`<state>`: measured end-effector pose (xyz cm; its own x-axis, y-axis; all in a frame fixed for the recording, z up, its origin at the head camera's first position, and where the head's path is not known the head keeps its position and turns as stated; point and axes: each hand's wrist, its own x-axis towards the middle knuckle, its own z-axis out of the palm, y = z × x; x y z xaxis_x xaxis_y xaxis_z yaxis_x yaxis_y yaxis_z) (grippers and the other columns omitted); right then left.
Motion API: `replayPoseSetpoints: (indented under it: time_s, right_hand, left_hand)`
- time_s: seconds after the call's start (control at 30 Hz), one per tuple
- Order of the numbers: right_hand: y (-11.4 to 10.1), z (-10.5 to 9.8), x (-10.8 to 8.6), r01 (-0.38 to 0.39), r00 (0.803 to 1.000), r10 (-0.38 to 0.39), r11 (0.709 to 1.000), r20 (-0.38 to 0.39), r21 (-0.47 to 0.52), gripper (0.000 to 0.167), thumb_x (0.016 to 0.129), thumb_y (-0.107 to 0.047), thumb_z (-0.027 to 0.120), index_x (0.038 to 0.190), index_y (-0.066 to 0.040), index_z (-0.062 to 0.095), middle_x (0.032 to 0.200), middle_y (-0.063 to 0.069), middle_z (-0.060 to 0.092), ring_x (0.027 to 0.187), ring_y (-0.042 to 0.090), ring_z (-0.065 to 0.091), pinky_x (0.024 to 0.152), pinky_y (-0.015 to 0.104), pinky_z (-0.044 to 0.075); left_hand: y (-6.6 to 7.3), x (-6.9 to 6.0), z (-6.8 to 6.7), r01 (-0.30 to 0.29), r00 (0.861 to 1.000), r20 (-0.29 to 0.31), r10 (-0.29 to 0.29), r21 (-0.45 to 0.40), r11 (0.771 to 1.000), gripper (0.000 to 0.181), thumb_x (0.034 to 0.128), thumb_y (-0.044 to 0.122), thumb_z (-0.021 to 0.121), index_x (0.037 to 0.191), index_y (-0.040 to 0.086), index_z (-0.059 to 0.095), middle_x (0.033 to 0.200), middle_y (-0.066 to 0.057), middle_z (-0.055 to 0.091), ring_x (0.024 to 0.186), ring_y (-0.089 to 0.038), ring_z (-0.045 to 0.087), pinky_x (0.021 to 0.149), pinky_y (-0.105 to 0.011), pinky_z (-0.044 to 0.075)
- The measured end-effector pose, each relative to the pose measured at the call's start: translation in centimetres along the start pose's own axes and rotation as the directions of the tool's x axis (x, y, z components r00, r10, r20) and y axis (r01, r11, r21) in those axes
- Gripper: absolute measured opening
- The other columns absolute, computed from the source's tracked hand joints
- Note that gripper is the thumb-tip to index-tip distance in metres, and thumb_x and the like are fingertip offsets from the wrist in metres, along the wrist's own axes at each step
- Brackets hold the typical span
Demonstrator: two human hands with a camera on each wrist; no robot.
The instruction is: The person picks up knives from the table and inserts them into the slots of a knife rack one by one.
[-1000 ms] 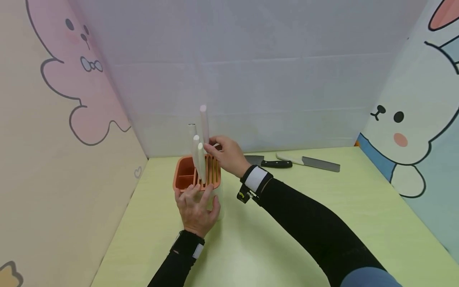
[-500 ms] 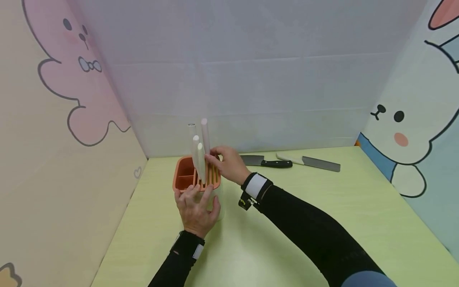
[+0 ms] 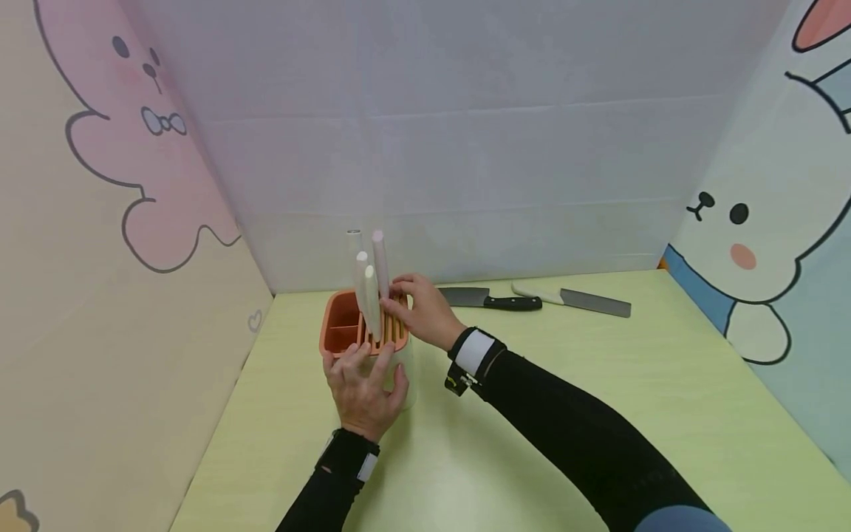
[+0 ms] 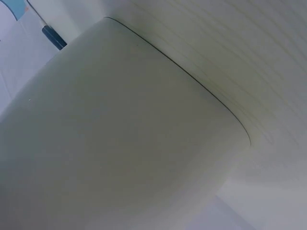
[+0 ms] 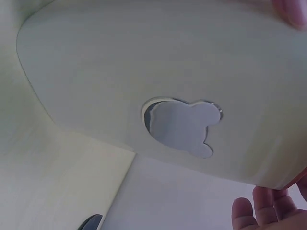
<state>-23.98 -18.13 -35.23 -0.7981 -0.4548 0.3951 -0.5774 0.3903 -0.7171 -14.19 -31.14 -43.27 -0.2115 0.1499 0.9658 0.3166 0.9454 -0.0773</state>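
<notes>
Knife holder (image 3: 324, 336) upright near the far left corner of the desk (image 3: 532, 421): orange top, open compartments at left, slots at right. Left hand (image 3: 366, 395) with fingers spread, tips on the near rim. Right hand (image 3: 427, 314) pinches the pink-handled knife (image 3: 380, 258) low on its handle, at the slots; three white handles (image 3: 361, 284) stand just beside it (dark mark on the rearmost one's end, too small to read). Near the far edge, right of the holder, black-handled knife (image 3: 488, 298) and white-handled knife (image 3: 573, 300) lie flat, handles side by side. Desk runs narrow to its left edge, wide to its right edge. Right wrist view alone shows an animal-head cut-out (image 5: 180, 124) in the holder's wall; the cropped dark shape (image 5: 92, 222) by the desk edge may be the black handle.
</notes>
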Motion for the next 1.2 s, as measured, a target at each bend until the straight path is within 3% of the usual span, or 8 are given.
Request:
replayPoseSetpoints:
  time_s: [0.2, 0.47, 0.63, 0.73, 0.87, 0.97, 1.1, 1.2]
  right_hand:
    - [0.6, 0.1, -0.4, -0.052, 0.998, 0.048, 0.993, 0.043, 0.102, 0.035, 0.093, -0.034, 0.063, 0.12, -0.012, 0.064, 0.115, 0.001, 0.06, 0.106, 0.016, 0.053, 0.089, 0.039, 0.046]
    - [1.1, 0.0, -0.6, -0.079, 0.996, 0.071, 0.981, 0.055, 0.178, 0.037, 0.091, -0.038, 0.064, 0.12, -0.016, 0.063, 0.113, -0.004, 0.061, 0.103, 0.012, 0.053, 0.089, 0.037, 0.046]
    - [1.7, -0.3, -1.0, -0.102, 0.994, 0.089, 0.966, 0.065, 0.238, 0.045, 0.094, -0.042, 0.059, 0.13, -0.016, 0.058, 0.122, -0.002, 0.06, 0.111, 0.016, 0.054, 0.09, 0.041, 0.047]
    - [3.1, -0.9, -1.8, -0.161, 0.987, 0.152, 0.944, 0.053, 0.289, 0.05, 0.098, -0.044, 0.05, 0.138, -0.015, 0.051, 0.131, 0.002, 0.056, 0.12, 0.02, 0.051, 0.095, 0.045, 0.045]
    - [6.1, -2.4, -3.3, -0.272, 0.958, 0.287, 0.907, 0.001, 0.32, 0.051, 0.1, -0.047, 0.041, 0.14, -0.016, 0.047, 0.136, 0.005, 0.051, 0.125, 0.023, 0.047, 0.101, 0.045, 0.039]
    - [8.9, -3.7, -4.5, -0.313, 0.939, 0.338, 0.917, -0.064, 0.247, 0.049, 0.101, -0.046, 0.041, 0.138, -0.015, 0.05, 0.134, 0.006, 0.053, 0.123, 0.024, 0.049, 0.1, 0.045, 0.04]
    - [12.9, -5.4, -6.6, -0.295, 0.948, 0.29, 0.955, -0.134, -0.022, 0.043, 0.101, -0.034, 0.046, 0.133, -0.007, 0.054, 0.13, 0.013, 0.056, 0.12, 0.031, 0.051, 0.098, 0.048, 0.041]
    - [15.6, -6.5, -8.0, -0.284, 0.957, 0.258, 0.931, -0.136, -0.229, 0.041, 0.099, -0.026, 0.052, 0.131, -0.001, 0.054, 0.13, 0.019, 0.055, 0.123, 0.037, 0.048, 0.1, 0.051, 0.038]
  left_hand:
    - [0.0, 0.2, 0.1, -0.002, 1.0, -0.004, 0.002, -0.004, 1.0, 0.033, 0.0802, 0.027, 0.059, 0.109, 0.013, 0.068, 0.105, -0.02, 0.053, 0.105, -0.034, 0.043, 0.087, -0.061, 0.03]
    - [0.1, 0.2, 0.2, -0.008, 1.0, -0.015, 0.008, -0.009, 1.0, 0.032, 0.0808, 0.028, 0.059, 0.108, 0.013, 0.069, 0.105, -0.02, 0.053, 0.104, -0.034, 0.043, 0.087, -0.061, 0.029]
    - [0.3, 0.1, 0.3, -0.007, 1.0, -0.018, 0.007, -0.014, 1.0, 0.032, 0.0814, 0.028, 0.058, 0.108, 0.013, 0.068, 0.105, -0.02, 0.053, 0.104, -0.034, 0.043, 0.088, -0.06, 0.029]
    - [0.4, 0.0, 0.4, -0.011, 1.0, -0.014, 0.011, -0.016, 1.0, 0.032, 0.081, 0.027, 0.058, 0.108, 0.013, 0.068, 0.105, -0.019, 0.052, 0.104, -0.034, 0.043, 0.087, -0.06, 0.029]
    - [0.4, 0.0, 0.4, -0.009, 1.0, -0.01, 0.009, -0.014, 1.0, 0.034, 0.0787, 0.027, 0.059, 0.108, 0.013, 0.068, 0.105, -0.019, 0.052, 0.104, -0.034, 0.043, 0.086, -0.06, 0.03]
    - [0.4, 0.0, 0.3, -0.001, 1.0, -0.008, 0.0, -0.009, 1.0, 0.034, 0.0781, 0.026, 0.059, 0.108, 0.013, 0.068, 0.105, -0.019, 0.052, 0.105, -0.034, 0.043, 0.086, -0.061, 0.03]
    - [0.3, 0.0, 0.3, 0.003, 1.0, -0.006, -0.003, -0.004, 1.0, 0.033, 0.0793, 0.027, 0.058, 0.108, 0.013, 0.068, 0.105, -0.019, 0.052, 0.105, -0.034, 0.043, 0.086, -0.061, 0.031]
    - [0.2, 0.1, 0.2, 0.004, 1.0, -0.008, -0.004, -0.002, 1.0, 0.034, 0.079, 0.027, 0.058, 0.108, 0.013, 0.068, 0.105, -0.019, 0.052, 0.105, -0.034, 0.043, 0.086, -0.061, 0.031]
